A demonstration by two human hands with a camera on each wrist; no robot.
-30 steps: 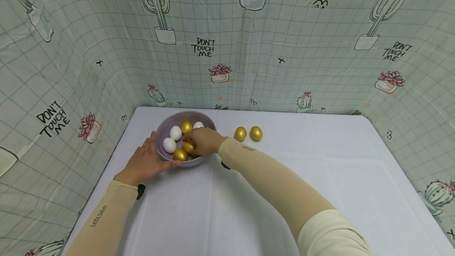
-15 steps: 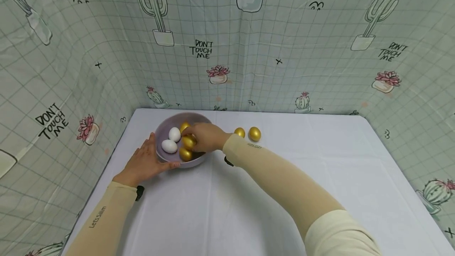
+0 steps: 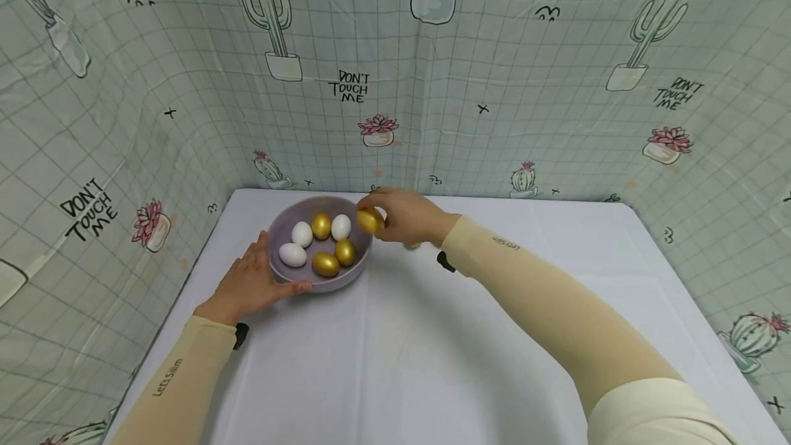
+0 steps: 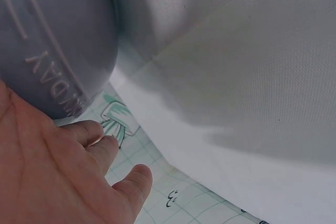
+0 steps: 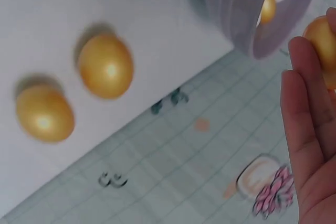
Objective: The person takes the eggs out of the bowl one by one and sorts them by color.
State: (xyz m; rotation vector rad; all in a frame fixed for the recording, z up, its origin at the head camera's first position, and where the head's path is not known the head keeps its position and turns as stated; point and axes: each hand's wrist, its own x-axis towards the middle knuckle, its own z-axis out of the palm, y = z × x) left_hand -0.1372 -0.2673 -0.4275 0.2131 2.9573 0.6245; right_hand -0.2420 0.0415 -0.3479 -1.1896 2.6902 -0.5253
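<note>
A purple-grey bowl [image 3: 323, 287] stands at the far left of the table, holding three white eggs [image 3: 292, 255] and three golden eggs [image 3: 325, 264]. Just above its right rim, my right hand [image 3: 408, 215] pinches another golden egg [image 3: 369, 220] between thumb and fingers. My left hand [image 3: 250, 280] rests against the bowl's left side, its fingers extended along the wall and its thumb along the near side. In the left wrist view the palm lies beside the bowl's wall. Two more golden eggs [image 5: 106, 66] lie on the table, mostly hidden behind my right hand in the head view.
A white cloth covers the table [image 3: 494, 335]. Behind and beside it hangs a pale green grid curtain [image 3: 482, 60] printed with cacti. The table's back edge runs close behind the bowl.
My right hand has lifted a golden egg out of the bowl and moved it right and back to the rim. Eggs inside have shifted. The left hand stays at the bowl.
</note>
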